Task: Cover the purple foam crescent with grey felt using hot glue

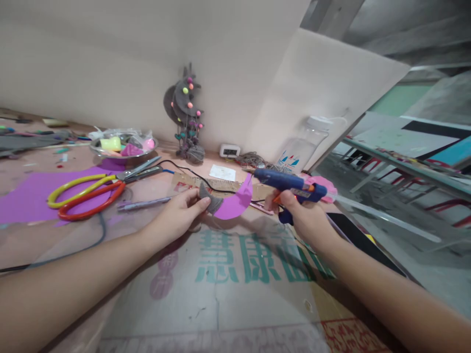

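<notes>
Between thumb and fingers, my left hand (187, 208) pinches the grey end of a crescent. Most of that crescent is a purple felt or paper piece (235, 202), with a grey felt piece (210, 200) at the pinched end. My right hand (298, 208) grips a blue glue gun (281, 180) with an orange trigger. Its nozzle points left and is close to the upper tip of the purple crescent; whether they touch I cannot tell. A long clear glue stick (386, 215) sticks out from the back of the gun.
Scissors with yellow and red handles (91, 193) lie left on a purple sheet (25, 196). Behind stand a metal bowl (123, 153) of bright scraps, a grey moon ornament (186, 108), a small digital clock (230, 150) and a clear bottle (303, 144). A black cord (184, 169) crosses the table.
</notes>
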Demonstrator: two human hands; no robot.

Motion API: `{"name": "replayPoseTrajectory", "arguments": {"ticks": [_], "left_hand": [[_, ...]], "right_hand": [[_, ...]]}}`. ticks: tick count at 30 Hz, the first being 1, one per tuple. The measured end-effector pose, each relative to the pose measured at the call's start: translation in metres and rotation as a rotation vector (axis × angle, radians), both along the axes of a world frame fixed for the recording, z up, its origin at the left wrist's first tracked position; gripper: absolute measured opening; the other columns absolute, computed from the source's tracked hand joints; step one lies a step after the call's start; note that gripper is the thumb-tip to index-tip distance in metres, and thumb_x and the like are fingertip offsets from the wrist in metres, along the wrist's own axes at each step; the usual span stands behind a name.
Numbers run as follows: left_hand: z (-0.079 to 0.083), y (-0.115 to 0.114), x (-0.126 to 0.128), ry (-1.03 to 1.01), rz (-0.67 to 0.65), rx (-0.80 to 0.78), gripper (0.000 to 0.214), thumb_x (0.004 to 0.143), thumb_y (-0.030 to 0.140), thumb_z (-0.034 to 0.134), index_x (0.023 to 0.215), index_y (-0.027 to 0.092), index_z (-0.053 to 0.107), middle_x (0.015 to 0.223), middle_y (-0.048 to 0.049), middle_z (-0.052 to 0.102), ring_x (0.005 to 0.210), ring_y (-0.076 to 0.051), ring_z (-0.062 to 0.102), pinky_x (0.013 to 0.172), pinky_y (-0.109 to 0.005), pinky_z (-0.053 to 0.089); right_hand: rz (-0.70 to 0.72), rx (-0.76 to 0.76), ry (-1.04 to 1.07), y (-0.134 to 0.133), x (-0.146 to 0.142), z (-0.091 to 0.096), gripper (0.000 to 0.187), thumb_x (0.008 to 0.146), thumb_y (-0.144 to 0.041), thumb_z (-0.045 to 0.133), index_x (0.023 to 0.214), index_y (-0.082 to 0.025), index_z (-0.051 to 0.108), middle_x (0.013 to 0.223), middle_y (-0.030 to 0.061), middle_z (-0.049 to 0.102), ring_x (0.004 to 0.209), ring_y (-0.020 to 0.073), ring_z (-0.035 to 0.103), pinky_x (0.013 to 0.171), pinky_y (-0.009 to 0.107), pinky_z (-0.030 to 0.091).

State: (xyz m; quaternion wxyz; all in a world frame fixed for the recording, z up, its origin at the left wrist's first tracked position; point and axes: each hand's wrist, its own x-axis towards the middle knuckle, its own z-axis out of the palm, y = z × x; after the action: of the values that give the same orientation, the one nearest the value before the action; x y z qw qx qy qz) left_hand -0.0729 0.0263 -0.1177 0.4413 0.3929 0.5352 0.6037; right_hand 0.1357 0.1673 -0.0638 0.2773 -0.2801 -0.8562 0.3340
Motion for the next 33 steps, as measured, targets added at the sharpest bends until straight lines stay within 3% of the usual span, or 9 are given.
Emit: {"name": "replayPoseTrajectory", "arguments": {"ticks": [3, 7, 9, 12, 15, 19, 23, 27, 33], "left_hand": [[-0.002, 0.001, -0.001, -0.002, -0.023, 0.013, 0.024, 0.082, 0.039, 0.057, 0.086, 0.015, 0.054, 0.059, 0.0034, 0.052, 0.039, -0.003, 0.030, 0.040, -0.016, 0.022], [-0.002, 0.001, 0.001, -0.032, -0.054, 0.020, 0.027, 0.081, 0.041, 0.058, 0.089, 0.015, 0.053, 0.057, 0.0050, 0.048, 0.039, -0.003, 0.031, 0.039, -0.016, 0.020], [-0.001, 0.000, 0.002, -0.035, -0.067, 0.014, 0.027, 0.081, 0.041, 0.058, 0.087, 0.015, 0.052, 0.056, 0.0049, 0.048, 0.038, -0.003, 0.029, 0.039, -0.016, 0.019], [0.000, 0.000, 0.003, -0.025, -0.051, 0.005, 0.025, 0.080, 0.039, 0.058, 0.084, 0.015, 0.051, 0.053, 0.0053, 0.048, 0.037, -0.003, 0.028, 0.038, -0.016, 0.018], [-0.001, 0.001, 0.002, 0.017, -0.025, 0.020, 0.023, 0.080, 0.038, 0.058, 0.083, 0.016, 0.052, 0.055, 0.0049, 0.050, 0.038, -0.004, 0.030, 0.038, -0.016, 0.019], [-0.004, 0.002, 0.001, 0.057, -0.016, 0.039, 0.023, 0.080, 0.038, 0.058, 0.084, 0.015, 0.056, 0.057, 0.0042, 0.052, 0.040, -0.005, 0.034, 0.039, -0.017, 0.022], [-0.005, 0.003, 0.000, 0.056, 0.008, 0.040, 0.024, 0.078, 0.038, 0.060, 0.083, 0.015, 0.057, 0.057, 0.0043, 0.051, 0.040, -0.005, 0.035, 0.038, -0.017, 0.023], [-0.003, 0.003, 0.000, 0.011, -0.009, 0.015, 0.023, 0.078, 0.038, 0.060, 0.080, 0.016, 0.054, 0.056, 0.0055, 0.049, 0.039, -0.004, 0.034, 0.037, -0.016, 0.022], [0.005, 0.000, 0.002, -0.041, 0.023, -0.031, 0.024, 0.078, 0.037, 0.061, 0.076, 0.016, 0.049, 0.057, 0.0061, 0.049, 0.037, -0.002, 0.034, 0.036, -0.015, 0.023]], "right_hand": [[0.009, -0.104, 0.142, 0.009, -0.008, 0.012, 0.047, 0.085, -0.060, 0.040, 0.074, -0.020, 0.062, 0.073, 0.0054, 0.066, 0.062, 0.0168, 0.060, 0.053, 0.026, 0.048], [0.036, -0.158, 0.144, 0.039, -0.028, 0.033, 0.051, 0.081, -0.066, 0.042, 0.079, -0.019, 0.062, 0.085, 0.0079, 0.068, 0.067, 0.0166, 0.062, 0.058, 0.026, 0.049], [0.067, -0.074, 0.096, 0.061, -0.040, 0.045, 0.054, 0.081, -0.067, 0.040, 0.081, -0.018, 0.064, 0.090, 0.0086, 0.068, 0.073, 0.0174, 0.062, 0.065, 0.028, 0.050], [0.006, 0.166, -0.087, 0.092, -0.062, 0.051, 0.040, 0.076, -0.055, 0.059, 0.090, -0.017, 0.066, 0.089, 0.0063, 0.069, 0.083, 0.0202, 0.062, 0.075, 0.030, 0.048], [0.007, 0.183, -0.241, 0.109, -0.085, 0.034, 0.034, 0.075, -0.043, 0.064, 0.095, -0.015, 0.066, 0.087, 0.0052, 0.070, 0.082, 0.0198, 0.062, 0.075, 0.029, 0.047], [-0.037, 0.160, -0.324, 0.118, -0.109, -0.009, 0.031, 0.083, -0.039, 0.057, 0.084, -0.009, 0.065, 0.082, 0.0078, 0.068, 0.076, 0.0159, 0.061, 0.072, 0.026, 0.047], [-0.094, 0.138, -0.456, 0.129, -0.116, -0.035, 0.033, 0.086, -0.043, 0.056, 0.083, -0.011, 0.061, 0.074, 0.0005, 0.064, 0.063, 0.0111, 0.059, 0.062, 0.027, 0.049], [-0.056, 0.154, -0.526, 0.134, -0.111, -0.033, 0.037, 0.084, -0.049, 0.056, 0.086, -0.013, 0.063, 0.073, 0.0009, 0.066, 0.060, 0.0117, 0.059, 0.060, 0.026, 0.048], [-0.064, 0.320, -0.541, 0.122, -0.078, -0.009, 0.041, 0.081, -0.043, 0.060, 0.107, -0.012, 0.062, 0.104, 0.0134, 0.068, 0.090, 0.0223, 0.062, 0.075, 0.026, 0.043]]}}
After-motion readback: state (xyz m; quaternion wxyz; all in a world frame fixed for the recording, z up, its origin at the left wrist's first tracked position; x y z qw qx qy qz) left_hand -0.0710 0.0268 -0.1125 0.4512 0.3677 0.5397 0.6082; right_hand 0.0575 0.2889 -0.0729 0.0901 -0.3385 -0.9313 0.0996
